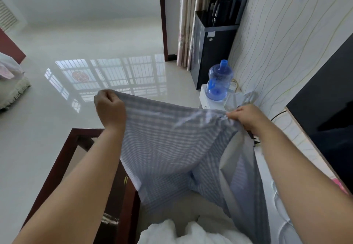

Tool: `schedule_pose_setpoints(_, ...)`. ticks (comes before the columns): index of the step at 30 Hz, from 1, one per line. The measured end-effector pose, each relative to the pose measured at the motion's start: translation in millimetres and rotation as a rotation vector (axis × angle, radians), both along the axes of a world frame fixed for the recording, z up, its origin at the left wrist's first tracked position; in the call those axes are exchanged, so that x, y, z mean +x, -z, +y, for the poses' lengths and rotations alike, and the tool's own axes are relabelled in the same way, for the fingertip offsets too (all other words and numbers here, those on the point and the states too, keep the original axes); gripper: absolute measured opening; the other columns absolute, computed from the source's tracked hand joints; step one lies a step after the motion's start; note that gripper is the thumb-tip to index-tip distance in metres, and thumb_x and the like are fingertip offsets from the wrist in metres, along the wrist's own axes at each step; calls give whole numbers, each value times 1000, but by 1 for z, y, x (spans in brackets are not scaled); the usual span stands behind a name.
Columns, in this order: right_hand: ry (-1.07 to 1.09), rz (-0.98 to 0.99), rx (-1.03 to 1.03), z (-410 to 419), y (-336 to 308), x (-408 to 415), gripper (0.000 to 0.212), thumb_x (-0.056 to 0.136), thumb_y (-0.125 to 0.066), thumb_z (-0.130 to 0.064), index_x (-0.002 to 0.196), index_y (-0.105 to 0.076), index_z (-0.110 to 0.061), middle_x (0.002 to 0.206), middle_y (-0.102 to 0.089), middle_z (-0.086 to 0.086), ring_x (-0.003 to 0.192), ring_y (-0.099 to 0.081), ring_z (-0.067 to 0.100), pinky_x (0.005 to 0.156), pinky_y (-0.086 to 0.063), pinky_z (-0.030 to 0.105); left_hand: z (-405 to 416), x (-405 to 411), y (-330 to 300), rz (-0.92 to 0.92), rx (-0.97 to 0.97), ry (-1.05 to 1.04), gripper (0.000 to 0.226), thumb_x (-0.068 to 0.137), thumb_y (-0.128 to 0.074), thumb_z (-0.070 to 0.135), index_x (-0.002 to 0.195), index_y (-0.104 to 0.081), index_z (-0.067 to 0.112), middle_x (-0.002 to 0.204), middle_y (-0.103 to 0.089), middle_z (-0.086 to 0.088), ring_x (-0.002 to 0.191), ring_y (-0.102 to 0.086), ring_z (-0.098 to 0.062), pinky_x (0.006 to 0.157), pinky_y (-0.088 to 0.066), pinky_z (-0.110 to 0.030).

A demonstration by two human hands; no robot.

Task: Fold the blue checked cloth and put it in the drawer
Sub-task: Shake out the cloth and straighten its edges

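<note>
In mid-air before the person, above a dark wooden table, the blue checked cloth hangs spread between both hands. Head view: left hand clenched on the cloth's upper left corner, fist closed. Right hand pinches the upper right corner between fingertips, just in front of a white cabinet top along the wallpapered wall. Top edge runs taut between the grips; lower part drapes down toward the person's lap, one side doubled over on itself at the right. A blue water jug stands beyond, well apart from the cloth.

Judgement: step in hand is opening the cloth out flat, folding not yet begun. Next move calls for bringing the two held corners together, edges matched. No drawer identifiable in view.
</note>
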State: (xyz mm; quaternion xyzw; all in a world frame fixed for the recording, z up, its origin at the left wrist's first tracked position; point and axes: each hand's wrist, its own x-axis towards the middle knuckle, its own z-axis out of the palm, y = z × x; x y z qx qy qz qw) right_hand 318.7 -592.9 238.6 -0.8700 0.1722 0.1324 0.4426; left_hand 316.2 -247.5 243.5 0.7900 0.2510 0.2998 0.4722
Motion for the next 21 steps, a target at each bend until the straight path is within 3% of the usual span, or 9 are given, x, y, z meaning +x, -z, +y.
schedule_pose_setpoints(2,34,-246,-287,32,-2,-1,31,85,-59,-14,56,-53,-4,51,-40,6,50,-38,20,46,-26,25,-35,-13,4,-150,107,98,14,96,-45,14,102,-56,8,101,-51,-11,81,-49,-10,70,-40,-9)
schedule_pose_setpoints(4,-20,-373,-299,65,-6,-11,39,88,-54,-14,51,-42,-11,50,-38,3,47,-36,16,46,-26,26,-77,-32,8,-245,251,335,20,94,-52,29,109,-50,17,107,-52,-12,74,-53,-9,56,-45,-19)
schedule_pose_setpoints(7,-195,-446,-236,89,-11,-24,25,87,-59,-24,68,-63,-9,61,-61,4,58,-55,20,55,-42,28,-119,-53,6,-137,509,680,51,80,-56,57,118,-40,28,115,-44,0,71,-62,-17,48,-52,-28)
schedule_pose_setpoints(9,-258,-436,-123,84,-19,-29,19,86,-64,-27,78,-70,-11,68,-67,0,65,-62,17,63,-48,28,-122,-50,-4,26,568,826,66,76,-57,61,132,-34,34,124,-46,4,79,-64,-22,61,-56,-36)
schedule_pose_setpoints(11,-300,-403,-34,73,-25,-32,14,84,-68,-27,82,-74,-14,70,-69,-4,66,-62,9,65,-49,23,-112,-37,-10,180,553,969,68,78,-65,52,138,-40,32,128,-53,6,93,-63,-18,78,-54,-35)
schedule_pose_setpoints(13,-359,-405,-18,69,-28,-36,15,83,-70,-30,85,-75,-16,71,-69,-6,66,-62,6,65,-48,19,-104,-27,-14,283,580,1079,46,84,-64,44,126,-56,27,118,-63,4,98,-63,-18,82,-51,-32)
schedule_pose_setpoints(15,-373,-446,-38,72,-25,-40,15,84,-69,-29,86,-74,-15,73,-71,-3,69,-64,11,67,-50,22,-106,-22,-16,348,612,1101,30,88,-61,42,105,-66,18,96,-70,-3,86,-63,-21,72,-48,-32)
schedule_pose_setpoints(18,-297,-475,-15,72,-19,-44,23,90,-62,-33,89,-72,-12,72,-68,-4,67,-60,9,64,-46,23,-116,-18,-16,443,601,1063,36,89,-59,43,89,-68,8,80,-67,-11,73,-60,-26,62,-41,-31)
schedule_pose_setpoints(21,-268,-348,-45,59,-6,-54,35,96,-46,-44,104,-59,-13,82,-59,-8,76,-56,10,66,-42,24,-122,-13,-16,407,777,988,36,95,-49,41,93,-69,10,87,-69,-8,80,-61,-26,70,-48,-32)
